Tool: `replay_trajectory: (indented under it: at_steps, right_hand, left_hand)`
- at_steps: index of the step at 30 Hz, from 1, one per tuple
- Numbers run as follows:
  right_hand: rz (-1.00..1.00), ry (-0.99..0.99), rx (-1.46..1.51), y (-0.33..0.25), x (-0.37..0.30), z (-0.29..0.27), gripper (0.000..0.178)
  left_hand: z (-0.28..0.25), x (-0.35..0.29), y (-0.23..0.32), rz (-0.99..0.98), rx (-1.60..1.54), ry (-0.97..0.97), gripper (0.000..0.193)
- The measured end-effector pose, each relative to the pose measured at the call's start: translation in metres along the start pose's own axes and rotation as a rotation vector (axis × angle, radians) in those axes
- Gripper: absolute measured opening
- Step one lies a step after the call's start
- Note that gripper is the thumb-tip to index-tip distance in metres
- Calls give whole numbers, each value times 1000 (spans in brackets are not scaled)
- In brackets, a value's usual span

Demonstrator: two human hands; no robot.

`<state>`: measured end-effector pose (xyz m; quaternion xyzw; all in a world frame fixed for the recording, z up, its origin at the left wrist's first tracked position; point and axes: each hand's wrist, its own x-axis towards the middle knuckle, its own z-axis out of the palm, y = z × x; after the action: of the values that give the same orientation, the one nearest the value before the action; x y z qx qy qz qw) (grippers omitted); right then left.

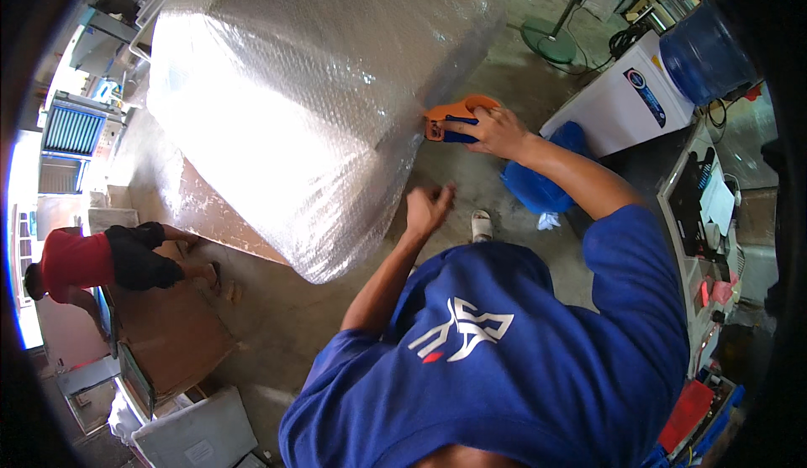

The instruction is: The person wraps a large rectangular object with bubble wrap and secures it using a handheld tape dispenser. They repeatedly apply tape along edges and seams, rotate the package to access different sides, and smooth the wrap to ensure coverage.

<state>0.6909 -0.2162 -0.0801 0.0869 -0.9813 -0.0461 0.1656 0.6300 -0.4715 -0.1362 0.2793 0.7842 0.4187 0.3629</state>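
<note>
A large bulky item (277,89) wrapped in clear bubble wrap fills the upper middle of the view, on a brown board. My right hand (502,134) grips an orange tape dispenser (458,119) with a blue handle, held against or very close to the wrap's right edge. Nearer to me, my left hand (429,210) is curled closed beside the lower right side of the wrapped item, apart from it. Nothing shows between its fingers, though its palm is turned out of sight.
A white water dispenser (626,94) with a blue bottle stands at right, with a blue plastic bag (538,184) beside it. A cluttered desk (685,182) runs along the right. At left another person (101,258) in red bends near cardboard (181,321). A green round stand base (548,42) lies beyond.
</note>
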Motion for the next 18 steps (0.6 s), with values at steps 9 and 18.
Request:
replay_trajectory:
  at_steps: [9, 18]
  right_hand:
    - [-121, 122, 38, 35, 15, 36, 86]
    - [-53, 293, -19, 44, 0, 70, 83]
  left_hand:
    - [-81, 10, 84, 795, 1590, 26, 52]
    - [-65, 39, 77, 480, 2361, -110, 64]
